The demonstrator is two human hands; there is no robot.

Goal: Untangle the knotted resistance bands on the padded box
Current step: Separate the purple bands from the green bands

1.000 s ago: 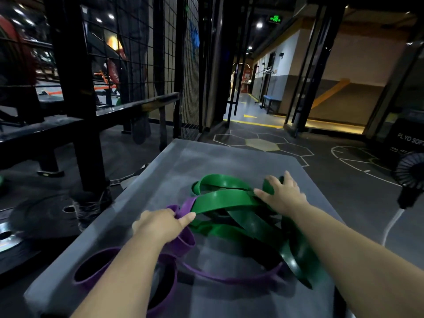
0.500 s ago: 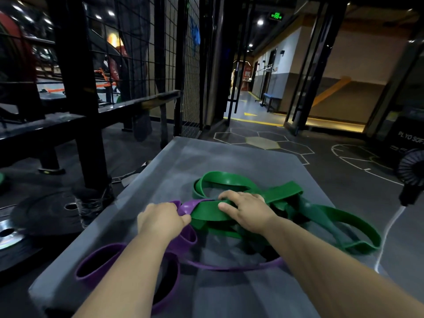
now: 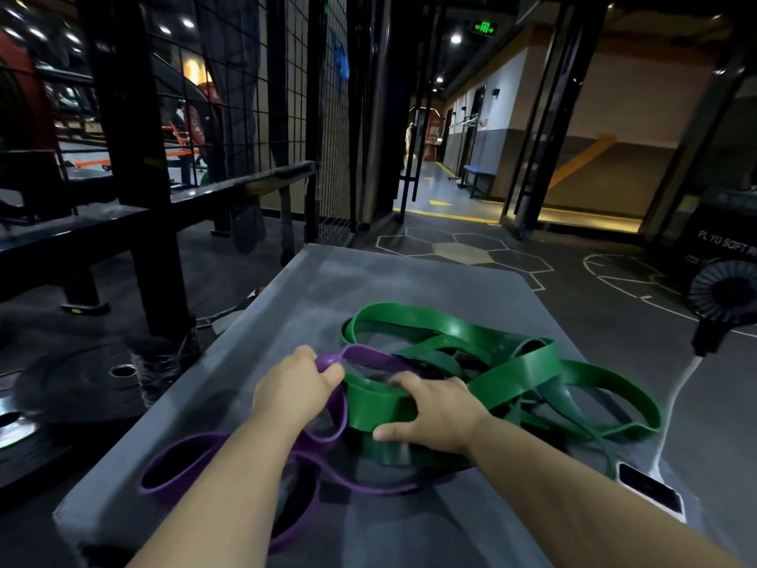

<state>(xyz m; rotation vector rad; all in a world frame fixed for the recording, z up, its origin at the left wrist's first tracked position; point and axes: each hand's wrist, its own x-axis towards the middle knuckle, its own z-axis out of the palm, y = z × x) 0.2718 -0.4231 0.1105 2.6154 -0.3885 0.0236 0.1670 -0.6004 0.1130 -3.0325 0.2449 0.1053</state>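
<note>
Left hand (image 3: 295,389) fisted round a purple band (image 3: 186,459) loop, right hand (image 3: 440,412) just beside it clasping a green band (image 3: 518,373) fold, bands knotted mid padded box (image 3: 327,280), purple trailing to its near left corner, green toward right edge

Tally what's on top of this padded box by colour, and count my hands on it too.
Purple band: 1
Green band: 1 at least; the knot hides any more
Black phone-like slab: 1
Hands: 2, left hand gripping purple, right hand gripping green
Total: 5 at least
</note>
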